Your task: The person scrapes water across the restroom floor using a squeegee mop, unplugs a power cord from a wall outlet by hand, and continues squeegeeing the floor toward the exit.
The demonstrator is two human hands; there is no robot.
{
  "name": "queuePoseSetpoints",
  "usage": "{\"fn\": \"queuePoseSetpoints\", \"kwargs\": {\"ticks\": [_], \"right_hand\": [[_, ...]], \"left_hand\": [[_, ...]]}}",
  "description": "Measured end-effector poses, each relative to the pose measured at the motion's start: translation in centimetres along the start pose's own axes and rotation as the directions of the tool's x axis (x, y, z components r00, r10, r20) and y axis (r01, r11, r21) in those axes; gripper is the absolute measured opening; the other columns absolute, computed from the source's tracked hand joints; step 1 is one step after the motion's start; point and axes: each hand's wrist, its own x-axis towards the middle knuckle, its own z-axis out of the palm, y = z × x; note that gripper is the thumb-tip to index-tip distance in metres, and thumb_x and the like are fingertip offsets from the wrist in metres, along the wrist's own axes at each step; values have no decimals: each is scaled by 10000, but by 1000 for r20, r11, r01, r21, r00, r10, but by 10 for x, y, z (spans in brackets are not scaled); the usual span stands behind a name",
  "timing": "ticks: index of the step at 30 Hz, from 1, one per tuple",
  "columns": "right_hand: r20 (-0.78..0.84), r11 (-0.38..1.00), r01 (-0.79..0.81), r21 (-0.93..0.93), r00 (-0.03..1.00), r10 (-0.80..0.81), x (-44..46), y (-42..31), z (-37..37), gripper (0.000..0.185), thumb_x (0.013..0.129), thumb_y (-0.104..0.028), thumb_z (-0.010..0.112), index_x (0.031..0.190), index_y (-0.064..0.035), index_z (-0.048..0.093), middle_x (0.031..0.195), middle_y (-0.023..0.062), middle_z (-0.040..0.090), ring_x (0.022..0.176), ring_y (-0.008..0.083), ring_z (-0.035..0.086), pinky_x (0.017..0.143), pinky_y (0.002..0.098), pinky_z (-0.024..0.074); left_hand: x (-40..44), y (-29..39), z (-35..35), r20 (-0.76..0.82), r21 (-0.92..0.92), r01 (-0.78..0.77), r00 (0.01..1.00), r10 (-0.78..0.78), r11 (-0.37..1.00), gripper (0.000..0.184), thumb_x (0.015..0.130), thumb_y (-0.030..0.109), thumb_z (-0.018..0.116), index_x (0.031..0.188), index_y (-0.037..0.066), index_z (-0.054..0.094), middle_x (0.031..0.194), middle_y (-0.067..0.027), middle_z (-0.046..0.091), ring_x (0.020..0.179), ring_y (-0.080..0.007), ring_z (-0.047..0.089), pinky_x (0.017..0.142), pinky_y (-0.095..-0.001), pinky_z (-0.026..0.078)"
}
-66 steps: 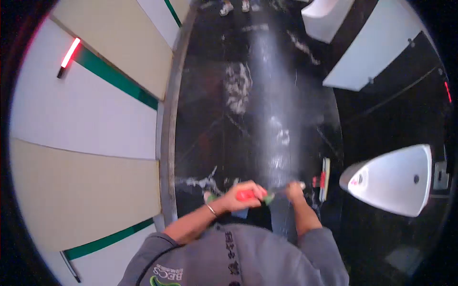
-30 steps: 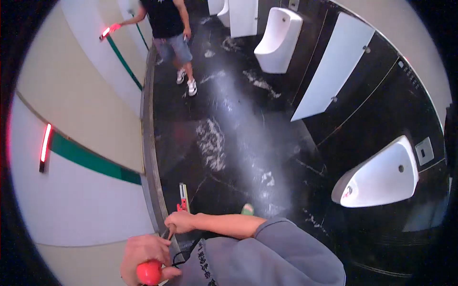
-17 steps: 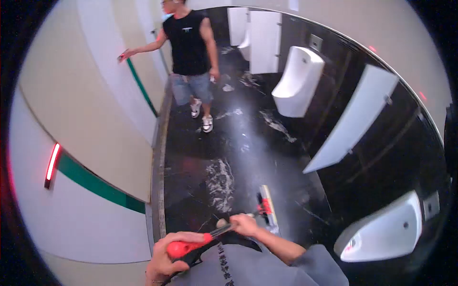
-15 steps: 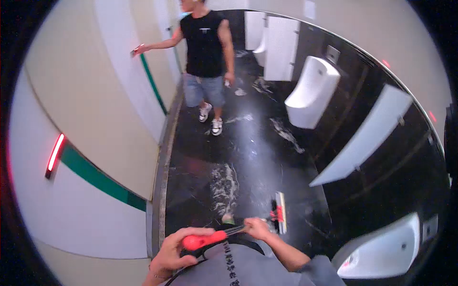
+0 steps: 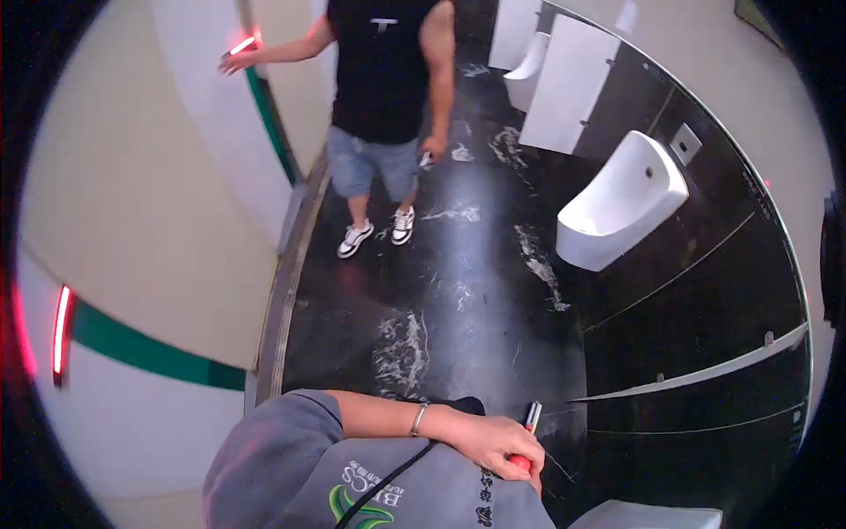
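Observation:
My left hand [image 5: 498, 448] reaches across the front of my body, a bracelet on its wrist. Its fingers are closed around the red grip [image 5: 521, 462] of a mop. The mop's narrow head [image 5: 533, 416] shows only in part just beyond that hand, above the dark floor; most of the pole is hidden. I cannot make out my right hand, which is behind the left hand and my grey shirt or out of the picture.
A person [image 5: 379, 79] in a black sleeveless top stands ahead, one hand near a lit red handle on the left panels. White urinals [image 5: 617, 207] and dividers [image 5: 571, 84] line the right wall. Another urinal [image 5: 652, 516] is close at the lower right. The floor [image 5: 476, 300] is dark marble.
My left hand has swung from left to right across my body with the mop's red grip. The mop head has turned and is less visible. My right hand has dropped from sight. The person is nearer.

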Motion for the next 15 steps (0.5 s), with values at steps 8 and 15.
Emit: {"fn": "queuePoseSetpoints", "kwargs": {"ticks": [8,15], "right_hand": [[17,954,-150,259,988,150,193,13,-45,71,697,-69,627,702,-64,557,643,29,539,560,181,524,498,317,412],[289,897,-202,395,953,87,461,-2,-62,68,697,-69,624,702,-65,556,637,31,534,553,182,518,495,317,411]], "left_hand": [[66,-53,-168,12,-41,-3,1000,3,999,178,899,202,571,925,25,571,851,-112,591,812,-282,588,710,-381,455],[133,-106,-315,-240,129,116,967,-83,985,249,916,236,548,809,11,550,726,-128,572,677,-258,575,615,-374,433]]}}
